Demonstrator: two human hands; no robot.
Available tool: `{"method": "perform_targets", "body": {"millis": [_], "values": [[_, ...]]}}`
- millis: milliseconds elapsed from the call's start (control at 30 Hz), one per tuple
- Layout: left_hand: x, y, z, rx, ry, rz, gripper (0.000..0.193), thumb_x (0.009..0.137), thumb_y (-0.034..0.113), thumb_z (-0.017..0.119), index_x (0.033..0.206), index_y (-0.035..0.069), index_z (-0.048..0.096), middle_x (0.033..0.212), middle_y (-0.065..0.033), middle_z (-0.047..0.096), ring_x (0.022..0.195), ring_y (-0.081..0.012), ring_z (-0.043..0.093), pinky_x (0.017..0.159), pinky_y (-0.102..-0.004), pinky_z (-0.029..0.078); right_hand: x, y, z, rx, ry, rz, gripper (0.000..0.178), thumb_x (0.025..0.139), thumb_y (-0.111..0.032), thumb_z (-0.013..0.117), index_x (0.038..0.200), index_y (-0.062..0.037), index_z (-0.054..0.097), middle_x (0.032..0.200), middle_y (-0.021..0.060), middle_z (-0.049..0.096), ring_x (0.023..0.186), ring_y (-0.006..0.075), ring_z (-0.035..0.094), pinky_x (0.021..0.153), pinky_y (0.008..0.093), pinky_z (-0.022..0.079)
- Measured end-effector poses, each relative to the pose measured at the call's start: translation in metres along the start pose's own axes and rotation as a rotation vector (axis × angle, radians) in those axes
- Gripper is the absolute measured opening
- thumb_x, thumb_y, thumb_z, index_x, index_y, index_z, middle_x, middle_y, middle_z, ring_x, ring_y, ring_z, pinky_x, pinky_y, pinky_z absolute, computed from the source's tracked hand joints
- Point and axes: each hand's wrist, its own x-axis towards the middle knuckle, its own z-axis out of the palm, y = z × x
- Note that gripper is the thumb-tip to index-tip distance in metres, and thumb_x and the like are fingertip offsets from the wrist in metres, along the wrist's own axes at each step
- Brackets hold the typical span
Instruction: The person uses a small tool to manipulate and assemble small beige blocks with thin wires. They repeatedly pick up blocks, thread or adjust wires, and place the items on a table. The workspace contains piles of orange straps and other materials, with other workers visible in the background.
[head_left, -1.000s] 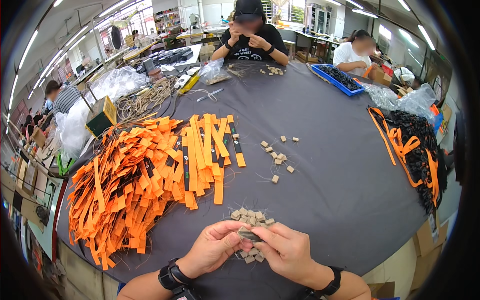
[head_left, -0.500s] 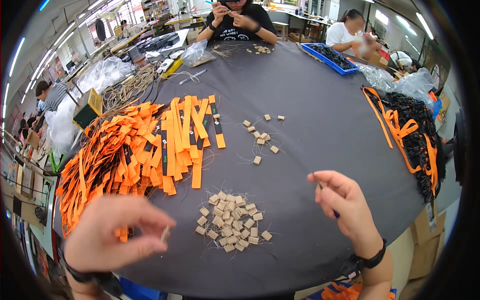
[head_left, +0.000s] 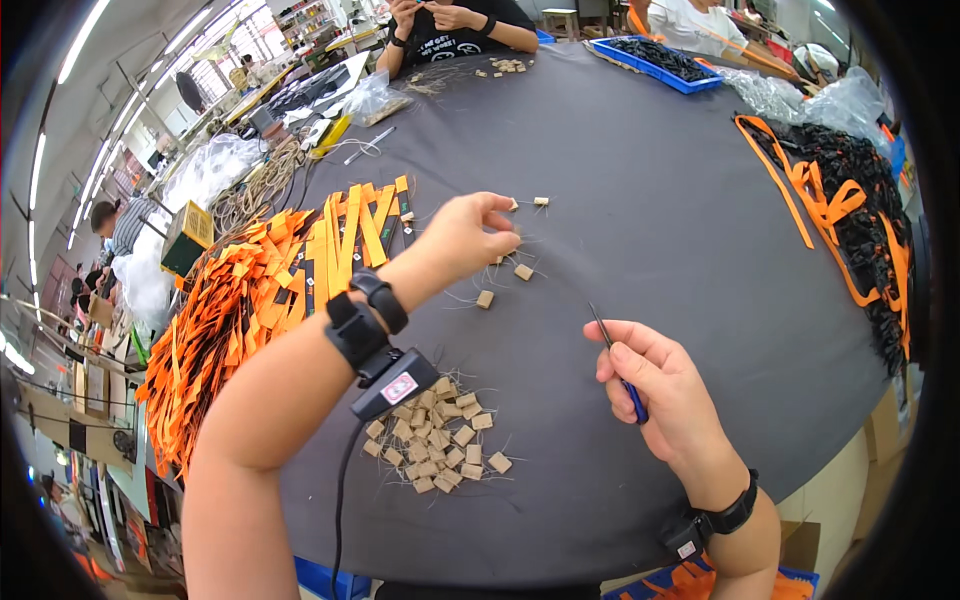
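My left hand reaches out over a small scattered group of tan blocks with thin wires. Its thumb and index finger are apart, and I make out nothing between them; part of the group is hidden behind the fingers. My right hand is closed around a slim, pointed dark metal tool with a blue handle, its tip pointing away from me over the table. Below my left forearm lies a larger pile of similar wired tan blocks, partly covered by the wrist device.
Many orange-and-black strips heap at the left. On the right lie black pieces with orange straps. A blue tray of black parts sits at the far edge. A cable hangs from my left wrist. A co-worker sits opposite.
My left hand has moved from the near left, where it pinched a small tan piece, forward to the scattered blocks. My right hand stays nearby, its tool now plainer to see.
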Motion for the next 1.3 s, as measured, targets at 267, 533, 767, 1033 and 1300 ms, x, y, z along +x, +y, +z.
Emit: {"method": "perform_targets", "body": {"millis": [267,533,767,1033,1300], "values": [[-0.085,0.038,0.012,0.55,-0.233,0.432,0.014,0.079,0.007,0.065,0.092,0.004,0.064,0.086,-0.0112,0.059,0.082,-0.029,0.061,0.071,-0.0368,0.05,-0.004,-0.004,-0.004,0.009,0.036,0.01,0.035,0.094,-0.018,0.059,0.121,0.0041,0.055,0.084,0.0011,0.055,0.059,0.0049,0.042,0.051,0.0195,0.035],[-0.159,0.019,0.02,0.482,-0.237,0.292,0.019,0.077,0.01,0.071,0.094,0.006,0.064,0.081,-0.0078,0.055,0.077,-0.0276,0.058,0.065,-0.0366,0.048,-0.004,0.003,0.004,-0.012,-0.002,0.037,0.034,0.094,-0.017,0.059,0.121,0.0025,0.055,0.087,0.0009,0.056,0.059,0.002,0.039,0.051,0.0177,0.034],[-0.162,0.016,0.028,0.723,-0.179,0.469,0.018,0.077,0.013,0.07,0.094,0.01,0.065,0.08,-0.0047,0.055,0.074,-0.0235,0.059,0.063,-0.0339,0.048,0.0,0.011,0.006,-0.065,0.035,0.035,0.034,0.094,-0.017,0.059,0.121,0.0029,0.055,0.087,0.0011,0.056,0.059,0.0021,0.039,0.051,0.0175,0.033],[-0.147,0.002,0.01,-0.357,-0.249,-0.425,0.017,0.091,0.01,0.06,0.102,-0.002,0.064,0.087,-0.0107,0.071,0.064,-0.0127,0.065,0.057,-0.0235,0.051,0.001,0.016,0.005,-0.076,0.036,0.052,0.034,0.093,-0.016,0.059,0.121,0.0036,0.055,0.087,0.0026,0.056,0.059,0.0025,0.039,0.05,0.018,0.034],[-0.131,-0.013,-0.005,-0.561,-0.126,-0.466,0.02,0.094,0.011,0.058,0.105,-0.005,0.063,0.088,-0.0126,0.071,0.067,-0.0106,0.066,0.061,-0.0221,0.054,0.001,0.015,0.006,-0.087,0.017,0.072,0.034,0.093,-0.015,0.059,0.121,0.0032,0.055,0.086,0.0012,0.056,0.059,0.0025,0.04,0.051,0.0179,0.034]]}}
